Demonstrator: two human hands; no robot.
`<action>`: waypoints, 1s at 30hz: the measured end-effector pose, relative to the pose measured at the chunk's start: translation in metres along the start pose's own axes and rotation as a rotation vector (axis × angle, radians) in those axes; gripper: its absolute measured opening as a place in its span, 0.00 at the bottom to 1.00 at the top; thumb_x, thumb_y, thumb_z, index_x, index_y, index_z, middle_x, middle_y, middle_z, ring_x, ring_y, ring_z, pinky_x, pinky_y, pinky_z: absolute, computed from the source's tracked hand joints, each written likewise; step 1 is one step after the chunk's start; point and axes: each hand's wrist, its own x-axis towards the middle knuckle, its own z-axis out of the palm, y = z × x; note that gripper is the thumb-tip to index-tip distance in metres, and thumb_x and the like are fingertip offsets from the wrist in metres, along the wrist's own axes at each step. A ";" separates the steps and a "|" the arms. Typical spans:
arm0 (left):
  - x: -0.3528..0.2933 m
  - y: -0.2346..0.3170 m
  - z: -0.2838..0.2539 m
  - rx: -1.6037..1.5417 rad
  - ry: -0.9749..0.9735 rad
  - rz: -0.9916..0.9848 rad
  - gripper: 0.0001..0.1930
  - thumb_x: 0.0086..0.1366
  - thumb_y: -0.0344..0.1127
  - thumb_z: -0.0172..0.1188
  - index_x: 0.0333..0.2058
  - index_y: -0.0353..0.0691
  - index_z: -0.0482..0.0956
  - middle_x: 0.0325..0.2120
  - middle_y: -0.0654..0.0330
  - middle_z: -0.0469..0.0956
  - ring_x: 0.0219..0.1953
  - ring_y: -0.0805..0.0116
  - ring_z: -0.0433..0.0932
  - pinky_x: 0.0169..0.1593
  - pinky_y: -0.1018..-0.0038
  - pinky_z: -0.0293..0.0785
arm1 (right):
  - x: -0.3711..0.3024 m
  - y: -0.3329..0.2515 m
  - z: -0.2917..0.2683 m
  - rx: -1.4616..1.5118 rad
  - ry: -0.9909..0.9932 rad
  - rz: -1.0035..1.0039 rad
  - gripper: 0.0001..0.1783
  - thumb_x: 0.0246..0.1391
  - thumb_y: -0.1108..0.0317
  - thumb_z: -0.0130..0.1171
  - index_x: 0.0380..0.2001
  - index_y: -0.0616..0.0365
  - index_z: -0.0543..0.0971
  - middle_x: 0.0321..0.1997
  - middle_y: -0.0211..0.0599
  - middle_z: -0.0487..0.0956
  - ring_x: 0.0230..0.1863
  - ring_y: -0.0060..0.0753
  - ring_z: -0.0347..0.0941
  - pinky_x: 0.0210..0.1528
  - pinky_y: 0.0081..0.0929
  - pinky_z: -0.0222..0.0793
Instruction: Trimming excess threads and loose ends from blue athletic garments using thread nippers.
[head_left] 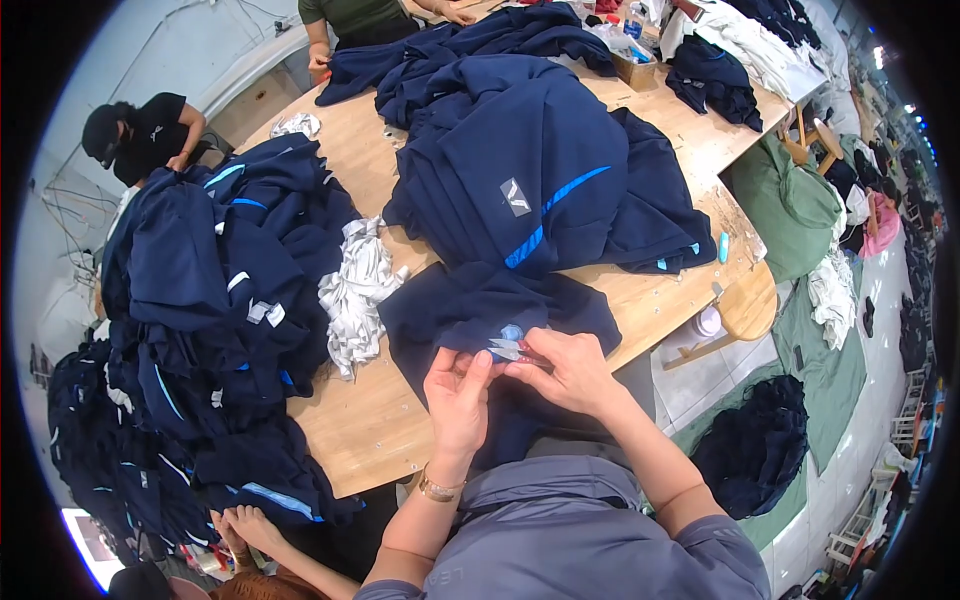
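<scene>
My right hand (575, 372) is closed around small thread snips (507, 348), whose pale pointed blades reach left and whose handle shows red. Close by on the left, my left hand (460, 398) pinches at a navy garment (560, 300); the exact spot between the fingertips is hidden. The garment lies over the table edge and hangs down between my hands toward my lap. A light blue patch (512, 331) shows on it just beyond the blades.
A large heap of navy garments (500, 150) covers the wooden table (350, 450) ahead. More navy clothes (180, 260) are piled left, beside white fabric strips (358, 290). A teal marker-like object (723, 247) and wooden stool (748, 300) are right. Co-workers sit around the table.
</scene>
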 end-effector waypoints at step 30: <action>-0.003 0.002 0.001 0.195 -0.025 0.081 0.08 0.60 0.25 0.56 0.39 0.35 0.71 0.29 0.65 0.72 0.33 0.78 0.73 0.39 0.78 0.76 | -0.001 0.004 -0.003 0.039 -0.020 -0.016 0.22 0.51 0.50 0.56 0.17 0.56 0.67 0.15 0.34 0.69 0.15 0.39 0.66 0.17 0.30 0.56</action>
